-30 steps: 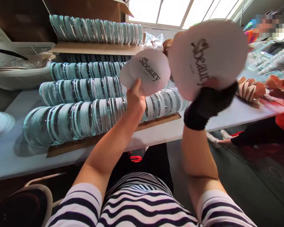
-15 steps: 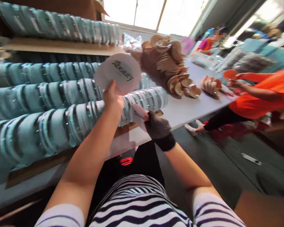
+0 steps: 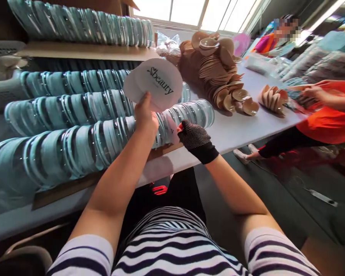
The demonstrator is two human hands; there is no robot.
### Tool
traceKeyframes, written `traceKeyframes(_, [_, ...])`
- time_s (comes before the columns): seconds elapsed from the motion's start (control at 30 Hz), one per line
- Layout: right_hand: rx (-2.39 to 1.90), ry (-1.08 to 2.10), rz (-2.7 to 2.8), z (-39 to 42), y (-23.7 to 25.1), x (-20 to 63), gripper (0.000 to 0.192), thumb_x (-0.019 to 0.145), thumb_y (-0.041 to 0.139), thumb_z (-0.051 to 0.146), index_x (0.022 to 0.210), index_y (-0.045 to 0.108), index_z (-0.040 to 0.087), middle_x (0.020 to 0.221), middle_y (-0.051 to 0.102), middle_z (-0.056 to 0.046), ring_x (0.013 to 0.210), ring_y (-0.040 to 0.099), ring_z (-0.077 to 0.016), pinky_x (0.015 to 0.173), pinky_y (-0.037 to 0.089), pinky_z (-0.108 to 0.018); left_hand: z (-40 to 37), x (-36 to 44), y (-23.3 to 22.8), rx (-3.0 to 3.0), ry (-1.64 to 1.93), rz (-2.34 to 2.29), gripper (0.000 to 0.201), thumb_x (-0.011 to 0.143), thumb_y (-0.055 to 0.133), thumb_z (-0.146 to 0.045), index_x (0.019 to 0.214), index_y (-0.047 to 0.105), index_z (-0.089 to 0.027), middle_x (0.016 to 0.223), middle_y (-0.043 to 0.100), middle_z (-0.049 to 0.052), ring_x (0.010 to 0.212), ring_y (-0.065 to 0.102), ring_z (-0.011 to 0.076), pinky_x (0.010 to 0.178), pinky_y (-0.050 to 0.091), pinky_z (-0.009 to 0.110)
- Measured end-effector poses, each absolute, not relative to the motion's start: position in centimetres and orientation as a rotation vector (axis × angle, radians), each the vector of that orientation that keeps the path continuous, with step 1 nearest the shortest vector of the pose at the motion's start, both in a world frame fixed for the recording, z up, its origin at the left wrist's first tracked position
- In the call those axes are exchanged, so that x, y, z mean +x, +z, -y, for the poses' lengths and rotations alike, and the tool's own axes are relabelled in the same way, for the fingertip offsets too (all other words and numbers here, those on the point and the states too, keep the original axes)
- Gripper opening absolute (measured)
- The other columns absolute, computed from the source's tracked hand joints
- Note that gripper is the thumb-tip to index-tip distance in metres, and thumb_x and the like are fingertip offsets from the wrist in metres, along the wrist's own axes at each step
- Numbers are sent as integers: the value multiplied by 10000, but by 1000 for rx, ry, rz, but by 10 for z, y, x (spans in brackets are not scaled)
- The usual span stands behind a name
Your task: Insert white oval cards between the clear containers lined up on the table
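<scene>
Moved this past second: right hand (image 3: pixel 197 138), gloved, down to the front row of clear rounds (image 3: pixel 66 151). Head view, my log: rear rows (image 3: pixel 80 80), partly screened by fanned white cards (image 3: pixel 156 78); tan cups (image 3: pixel 215 69) rightward; orange-clad co-worker (image 3: pixel 329 124) beyond. Left hand (image 3: pixel 146 117): fingers clamped on the fan above the rows, print facing me, slanting down rightward. Right: fingers closed on single card (image 3: pixel 171 129), at the front row, long axis steep.

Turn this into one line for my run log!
Left hand: holds printed white cards | Right hand: gloved, pinches another card by front disc row | Farther right: brown cups
</scene>
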State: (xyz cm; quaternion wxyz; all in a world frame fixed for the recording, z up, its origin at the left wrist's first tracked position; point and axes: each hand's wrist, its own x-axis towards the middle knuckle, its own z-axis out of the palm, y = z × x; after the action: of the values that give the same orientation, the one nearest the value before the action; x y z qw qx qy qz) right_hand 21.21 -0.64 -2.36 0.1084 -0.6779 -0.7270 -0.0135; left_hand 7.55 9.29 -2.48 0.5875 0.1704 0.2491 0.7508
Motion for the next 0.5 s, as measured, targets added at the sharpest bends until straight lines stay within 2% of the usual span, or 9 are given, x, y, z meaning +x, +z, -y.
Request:
traceKeyframes(0.13, [-1951, 31, 2184, -15, -32, 204, 240, 934, 437, 242, 1045, 622, 136, 950, 731, -108, 819, 664, -196, 661, 366, -271, -91, 74, -25, 379, 1714, -581, 430, 918, 608, -208, 1344, 562, -236, 1403, 611, 67, 1338, 537, 183, 1126, 431, 338])
traceKeyframes(0.3, [-2039, 2, 2191, -14, -41, 194, 283, 961, 390, 290, 989, 644, 168, 932, 731, -137, 841, 677, -227, 660, 377, -290, -88, 74, -25, 392, 1703, -583, 431, 912, 640, -250, 1339, 581, -245, 1398, 613, 54, 1335, 539, 194, 1133, 419, 342])
traceKeyframes(0.4, [-1913, 363, 2116, -6, -46, 197, 237, 928, 437, 307, 949, 624, 163, 885, 713, -136, 787, 665, -219, 629, 405, -283, -87, 75, -26, 398, 1712, -583, 392, 922, 622, -245, 1312, 599, -229, 1394, 614, 56, 1333, 541, 193, 1113, 434, 327])
traceKeyframes(0.5, [-1634, 964, 1929, 0, -51, 205, 311, 910, 429, 379, 1081, 576, 165, 732, 662, -42, 552, 577, -151, 505, 398, -248, -84, 77, -26, 401, 1746, -595, 344, 919, 612, -216, 1262, 623, -189, 1373, 629, 78, 1316, 558, 196, 1094, 452, 312])
